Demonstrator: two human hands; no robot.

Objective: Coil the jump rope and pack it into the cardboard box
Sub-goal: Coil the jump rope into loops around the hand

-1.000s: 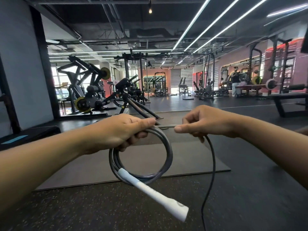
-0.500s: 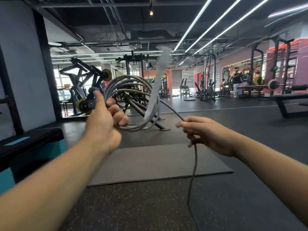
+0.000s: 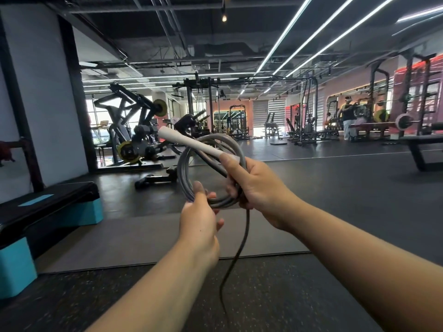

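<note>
Several grey loops of the jump rope (image 3: 211,168) are gathered in front of the person. The right hand (image 3: 259,188) is clamped on the bundle at 3 o'clock of the coil, and the white handle (image 3: 191,142) juts out toward 10 o'clock. The left hand (image 3: 199,219) pinches the loops at 6 o'clock. A loose tail (image 3: 236,255) hangs toward the floor, so coiling looks partly done. No cardboard box is in view; packing remains.

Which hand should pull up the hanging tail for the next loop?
Left. The right hand is clamped on the coil and handle; the left hand only pinches the coil's lower edge, and the tail hangs just beside it.
</note>
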